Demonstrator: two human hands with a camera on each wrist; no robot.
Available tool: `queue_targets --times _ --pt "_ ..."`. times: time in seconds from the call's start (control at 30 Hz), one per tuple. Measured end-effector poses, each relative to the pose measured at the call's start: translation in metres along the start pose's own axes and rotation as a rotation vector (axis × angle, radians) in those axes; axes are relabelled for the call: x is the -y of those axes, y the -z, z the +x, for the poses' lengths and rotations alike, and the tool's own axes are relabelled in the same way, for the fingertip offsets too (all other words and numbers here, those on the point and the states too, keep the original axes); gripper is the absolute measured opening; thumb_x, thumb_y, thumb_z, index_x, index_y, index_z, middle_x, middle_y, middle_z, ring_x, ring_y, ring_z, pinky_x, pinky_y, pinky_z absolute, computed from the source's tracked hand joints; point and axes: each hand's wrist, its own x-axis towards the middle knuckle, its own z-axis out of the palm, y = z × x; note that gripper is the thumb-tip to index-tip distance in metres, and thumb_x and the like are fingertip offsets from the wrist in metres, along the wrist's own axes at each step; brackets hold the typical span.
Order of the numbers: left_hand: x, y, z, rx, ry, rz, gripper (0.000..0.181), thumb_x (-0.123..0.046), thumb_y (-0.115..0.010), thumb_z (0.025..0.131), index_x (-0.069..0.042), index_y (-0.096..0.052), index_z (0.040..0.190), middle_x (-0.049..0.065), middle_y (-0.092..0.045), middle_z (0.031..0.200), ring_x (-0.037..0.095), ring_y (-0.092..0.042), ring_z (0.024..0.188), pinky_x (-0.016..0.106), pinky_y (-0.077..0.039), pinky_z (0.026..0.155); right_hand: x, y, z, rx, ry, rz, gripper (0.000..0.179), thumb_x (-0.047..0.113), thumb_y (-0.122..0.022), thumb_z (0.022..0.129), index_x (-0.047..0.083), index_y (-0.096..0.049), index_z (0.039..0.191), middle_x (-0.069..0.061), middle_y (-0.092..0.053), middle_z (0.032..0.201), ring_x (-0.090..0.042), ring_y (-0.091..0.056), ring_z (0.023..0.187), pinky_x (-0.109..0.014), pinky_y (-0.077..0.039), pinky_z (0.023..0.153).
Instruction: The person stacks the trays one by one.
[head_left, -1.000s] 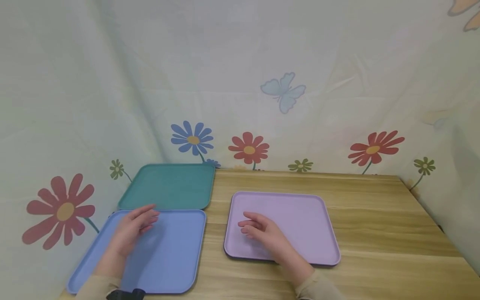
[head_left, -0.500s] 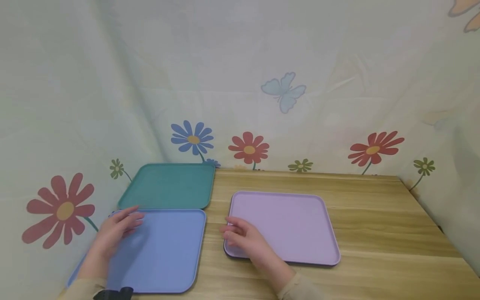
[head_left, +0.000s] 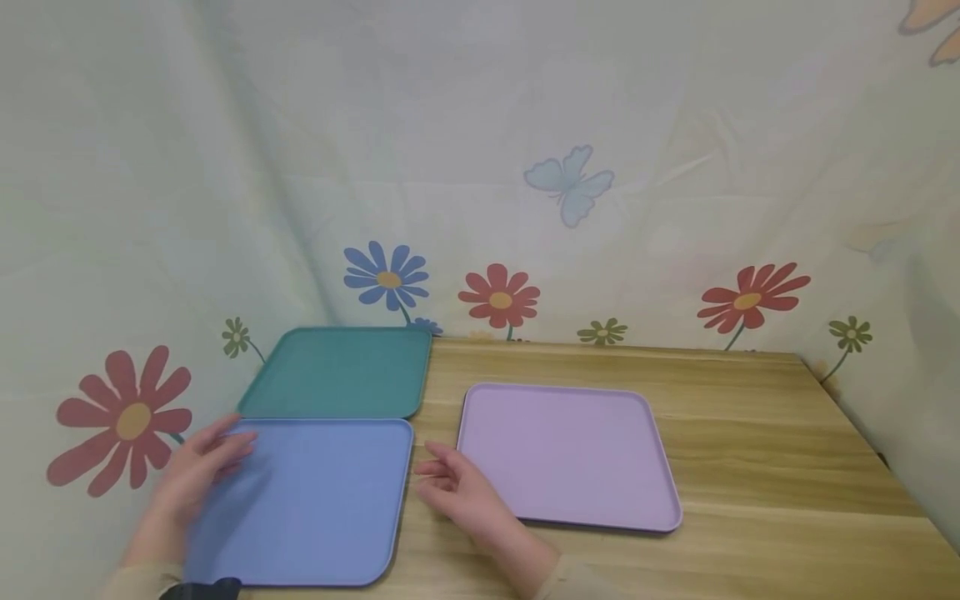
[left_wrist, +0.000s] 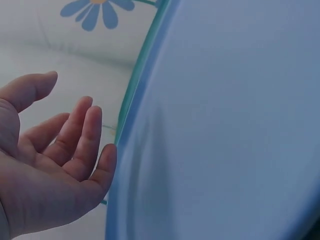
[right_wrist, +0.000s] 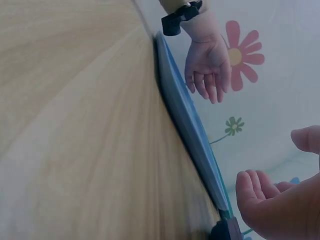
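Observation:
My left hand point(head_left: 191, 475) hovers over the left edge of the blue tray point(head_left: 322, 500), fingers loosely bent and nothing in them. In the left wrist view that hand point(left_wrist: 60, 155) shows its palm beside the tray's rim. My right hand point(head_left: 461, 492) is between the blue tray and the purple tray point(head_left: 570, 458), over the purple tray's near left corner. Its fingers are relaxed and hold nothing. The right wrist view shows both the right hand point(right_wrist: 275, 200) and the left hand point(right_wrist: 209, 67) above the blue tray's side edge point(right_wrist: 185, 115).
A green tray point(head_left: 341, 371) lies directly behind the blue one. All the trays rest on a wood-grain table point(head_left: 757, 467). A pale curtain point(head_left: 465, 108) printed with flowers and a butterfly hangs around the table's back and sides.
Both hands have moved left: the left from over the blue tray's inside to its left edge, the right from above the purple tray toward the gap between trays. The trays have not moved.

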Motion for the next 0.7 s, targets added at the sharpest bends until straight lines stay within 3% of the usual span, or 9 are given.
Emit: queue_targets --times 0.27,0.53,0.7 --pt "0.011 0.016 0.001 -0.022 0.029 0.100 0.081 -0.028 -0.066 0.097 0.008 -0.020 0.153 -0.031 -0.062 0.091 -0.013 -0.060 0.084 0.010 -0.050 0.074 -0.008 -0.011 0.005 0.042 -0.006 -0.118 0.069 0.002 -0.073 0.085 -0.003 -0.042 0.146 -0.018 -0.056 0.133 -0.034 -0.055 0.118 -0.038 -0.050 0.097" --pt "0.026 0.029 0.003 -0.022 -0.060 0.268 0.080 -0.030 -0.069 0.095 0.002 -0.025 0.154 -0.031 -0.064 0.104 -0.024 -0.046 0.093 0.005 -0.037 0.074 -0.009 -0.012 0.001 0.136 0.002 -0.239 0.078 0.003 -0.077 0.082 0.000 -0.037 0.150 -0.018 -0.050 0.139 -0.035 -0.050 0.124 -0.037 -0.046 0.102" --pt "0.029 0.035 0.004 -0.049 -0.074 0.324 0.081 -0.032 -0.071 0.093 0.003 -0.028 0.153 -0.031 -0.060 0.107 -0.025 -0.046 0.091 0.004 -0.039 0.073 -0.011 -0.011 0.004 0.176 0.014 -0.306 0.081 0.006 -0.078 0.083 0.003 -0.036 0.152 -0.019 -0.045 0.145 -0.035 -0.049 0.128 -0.033 -0.045 0.103"
